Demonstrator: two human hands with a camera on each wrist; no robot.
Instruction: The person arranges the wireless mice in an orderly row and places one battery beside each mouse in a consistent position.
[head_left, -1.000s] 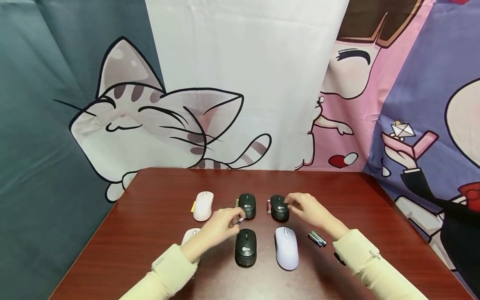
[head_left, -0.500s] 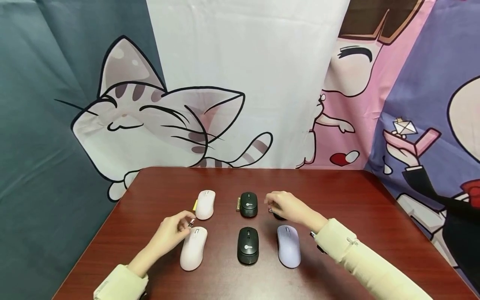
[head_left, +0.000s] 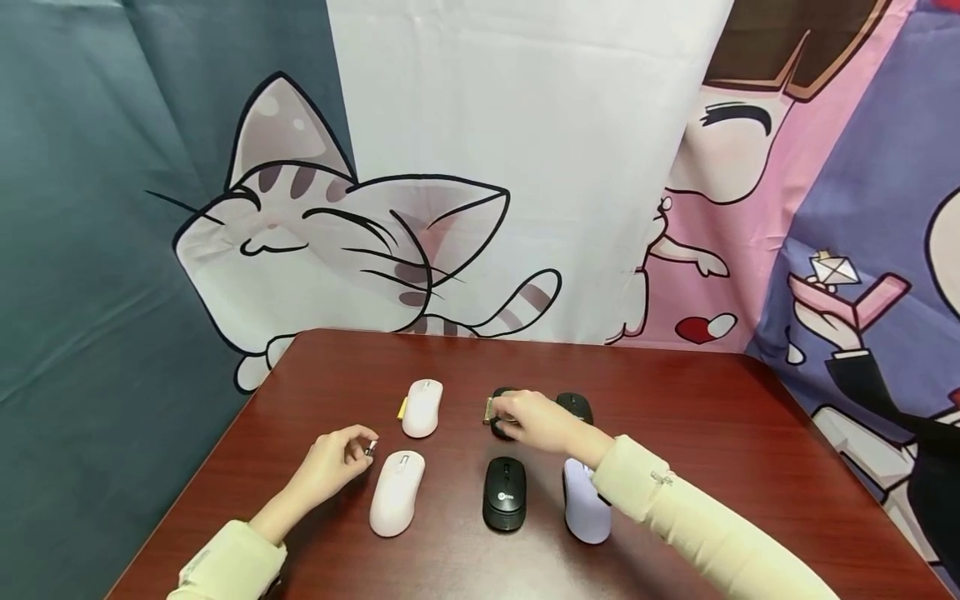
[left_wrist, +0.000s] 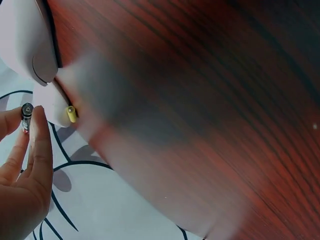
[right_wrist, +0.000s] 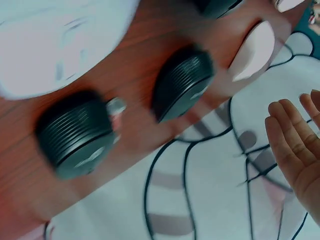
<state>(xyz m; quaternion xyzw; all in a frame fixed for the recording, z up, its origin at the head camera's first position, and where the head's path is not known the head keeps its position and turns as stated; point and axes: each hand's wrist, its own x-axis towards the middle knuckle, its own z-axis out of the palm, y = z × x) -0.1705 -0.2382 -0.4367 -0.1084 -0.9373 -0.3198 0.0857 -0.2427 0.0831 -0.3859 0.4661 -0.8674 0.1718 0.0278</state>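
Note:
My left hand (head_left: 333, 462) pinches a small dark battery (left_wrist: 26, 117) between thumb and fingertips, left of the front white mouse (head_left: 397, 493). My right hand (head_left: 543, 423) hovers over the back middle black mouse (head_left: 501, 427) and partly hides it. A yellow-green battery (head_left: 488, 411) lies at that mouse's left side, close to the fingertips. In the right wrist view, the right hand's fingers (right_wrist: 287, 132) are loosely extended and no held object shows. Another black mouse (head_left: 574, 406) stands to the right, with a reddish battery (right_wrist: 116, 120) beside it in the right wrist view.
A back white mouse (head_left: 423, 408) has a yellow battery (head_left: 402, 408) at its left. In front are a black mouse (head_left: 505, 494) and a lavender mouse (head_left: 586, 504), which the right sleeve (head_left: 637, 477) partly covers. Behind the reddish-brown table (head_left: 337, 367) hangs a cartoon curtain (head_left: 495, 108).
My left hand has gone left with the battery, from the middle mice to beside the front white mouse. My right hand has moved left from the back right black mouse to the middle one.

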